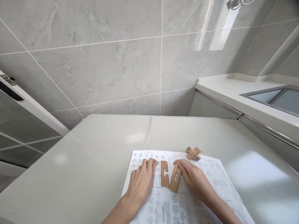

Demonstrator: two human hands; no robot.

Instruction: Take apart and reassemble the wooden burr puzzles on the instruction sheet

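My left hand rests on the printed paper sheet, its fingers closed over a numbered wooden puzzle piece; most of that piece is hidden under them. A flat wooden piece with a notch cut into its right side lies between my hands, touched by neither. On the right, my right hand pinches the upper end of a slotted wooden piece, which slants with its lower end near the notched one. Beyond the right hand, a cluster of interlocked wooden pieces sits at the sheet's far edge.
The sheet lies on a pale table with a seam across its top. Grey wall tiles rise behind it. At right stands a white counter with a sink. A white-framed door is at left.
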